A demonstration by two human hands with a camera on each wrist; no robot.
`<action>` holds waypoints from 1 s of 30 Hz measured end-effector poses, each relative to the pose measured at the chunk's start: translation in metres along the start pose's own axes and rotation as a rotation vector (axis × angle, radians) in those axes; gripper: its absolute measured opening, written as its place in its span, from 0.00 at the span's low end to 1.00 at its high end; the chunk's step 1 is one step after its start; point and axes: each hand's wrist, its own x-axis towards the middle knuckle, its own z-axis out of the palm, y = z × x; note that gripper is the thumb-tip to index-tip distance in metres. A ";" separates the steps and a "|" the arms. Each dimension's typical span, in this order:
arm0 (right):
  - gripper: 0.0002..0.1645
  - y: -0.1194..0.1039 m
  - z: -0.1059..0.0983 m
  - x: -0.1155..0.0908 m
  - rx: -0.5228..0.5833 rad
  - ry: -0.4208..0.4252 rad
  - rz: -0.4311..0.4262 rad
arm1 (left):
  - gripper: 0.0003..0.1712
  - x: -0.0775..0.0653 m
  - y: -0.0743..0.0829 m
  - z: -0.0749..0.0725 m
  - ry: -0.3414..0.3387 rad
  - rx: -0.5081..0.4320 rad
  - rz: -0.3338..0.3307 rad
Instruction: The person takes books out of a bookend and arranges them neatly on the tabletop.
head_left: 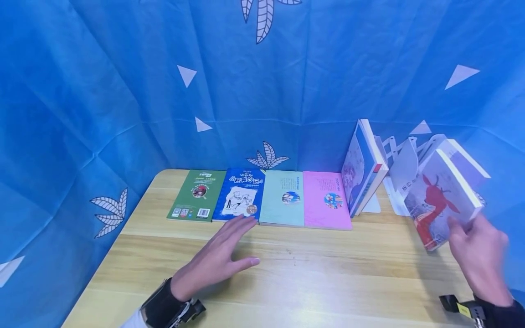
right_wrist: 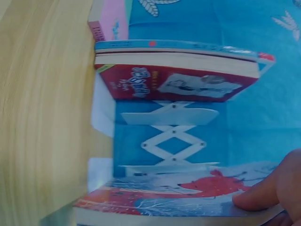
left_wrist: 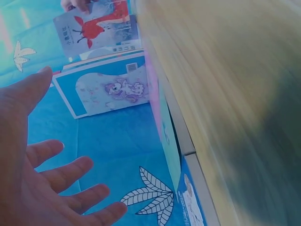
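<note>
My right hand (head_left: pixel 477 248) grips a picture book (head_left: pixel 436 207) by its near edge, thumb on the cover with the red long-eared animal. This book is upright and tilted, beside the white folding book rack (right_wrist: pixel 169 117). Behind it, another pale purple book (head_left: pixel 465 168) shows in part. My left hand (head_left: pixel 217 255) hovers over the table with fingers spread and holds nothing. Its fingertips overlap the near edge of a blue comic book (head_left: pixel 239 200) in the head view.
A green book (head_left: pixel 184 200), a mint book (head_left: pixel 280 205) and a pink book (head_left: pixel 328 216) lie flat in a row with the blue one. At the rack's left end stand a pony-cover book (head_left: pixel 356 171) and a red book (right_wrist: pixel 136 82). A blue curtain (head_left: pixel 246 91) hangs behind the table.
</note>
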 end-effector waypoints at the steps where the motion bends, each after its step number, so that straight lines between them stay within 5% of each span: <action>1: 0.28 -0.001 -0.003 -0.003 -0.002 0.001 -0.002 | 0.51 0.000 0.001 0.000 0.001 -0.003 -0.001; 12: 0.24 -0.013 -0.029 -0.028 -0.038 -0.066 0.019 | 0.51 -0.001 0.006 -0.002 0.019 -0.027 -0.013; 19: 0.17 -0.020 -0.032 -0.046 0.079 0.076 -0.161 | 0.50 0.000 0.008 -0.001 0.024 -0.039 -0.004; 26: 0.13 -0.034 -0.039 -0.058 -0.065 -0.029 -0.300 | 0.50 0.001 0.010 0.001 0.025 -0.071 0.011; 30: 0.14 -0.040 -0.037 -0.061 -0.041 -0.082 -0.370 | 0.50 0.002 0.012 0.003 0.027 -0.083 0.016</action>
